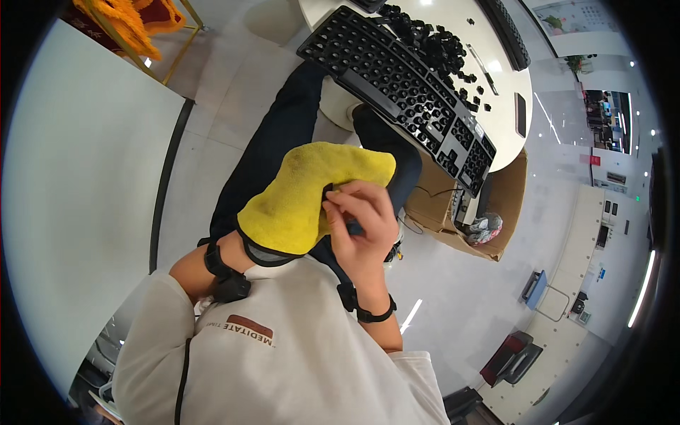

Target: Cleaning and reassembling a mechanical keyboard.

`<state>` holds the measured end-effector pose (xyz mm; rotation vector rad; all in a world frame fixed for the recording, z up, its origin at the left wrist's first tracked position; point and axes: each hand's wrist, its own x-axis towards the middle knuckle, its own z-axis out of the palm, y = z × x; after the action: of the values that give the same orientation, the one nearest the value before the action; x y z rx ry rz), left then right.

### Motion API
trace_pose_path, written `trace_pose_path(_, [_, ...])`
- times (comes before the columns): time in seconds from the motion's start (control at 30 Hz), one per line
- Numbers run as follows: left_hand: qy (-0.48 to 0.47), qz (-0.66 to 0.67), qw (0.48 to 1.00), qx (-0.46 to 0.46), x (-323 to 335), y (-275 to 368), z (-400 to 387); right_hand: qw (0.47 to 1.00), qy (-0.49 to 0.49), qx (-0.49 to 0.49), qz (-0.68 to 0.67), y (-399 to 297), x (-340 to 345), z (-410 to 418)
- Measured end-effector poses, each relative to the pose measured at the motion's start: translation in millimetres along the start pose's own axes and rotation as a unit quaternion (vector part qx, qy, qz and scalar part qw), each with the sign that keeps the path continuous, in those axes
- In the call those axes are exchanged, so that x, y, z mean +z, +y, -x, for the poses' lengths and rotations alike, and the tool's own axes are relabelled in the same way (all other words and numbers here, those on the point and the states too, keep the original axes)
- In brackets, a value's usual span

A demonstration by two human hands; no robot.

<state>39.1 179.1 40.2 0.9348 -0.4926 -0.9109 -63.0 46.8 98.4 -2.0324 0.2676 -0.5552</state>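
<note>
A yellow microfibre cloth (313, 186) with a black-trimmed edge and grey underside drapes over my left hand, held up above my lap. The cloth hides those fingers; only the left wrist (234, 252) with its black strap shows. My right hand (361, 228) pinches a small black keycap (328, 190) between thumb and fingertips, against the cloth's right side. Beyond my knees, a black keyboard (404, 95), stripped of most keycaps, lies slanted over the near edge of the white round table (512, 85). Loose black keycaps (435, 48) form a heap behind it.
A pen-like tool (482, 69), a dark phone-like slab (520, 114) and a second keyboard (504, 32) lie on the table. An open cardboard box (491, 249) with items inside stands on the floor at right. A white panel (90, 149) stands at left.
</note>
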Motion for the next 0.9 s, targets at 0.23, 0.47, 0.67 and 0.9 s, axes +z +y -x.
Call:
trace_pose_path(0.23, [-0.019,-0.092,0.995,0.009,-5.5,1.4,2.3,0.995,-0.068,-0.011,0.066,4.7,-10.7,2.7])
trace_pose_path(0.47, [-0.046,-0.110,0.991,0.066,-0.9,2.3,-5.5,0.984,-0.077,-0.124,0.104,16.2,-13.3,-6.0])
trace_pose_path(0.67, [-0.049,-0.108,0.992,0.042,-2.8,4.3,-4.2,0.978,-0.089,-0.157,0.103,17.5,-11.0,-4.0])
trace_pose_path(0.9, [-0.041,-0.229,0.970,0.077,-4.1,7.1,3.1,0.995,-0.060,-0.075,0.018,14.9,-3.1,11.3])
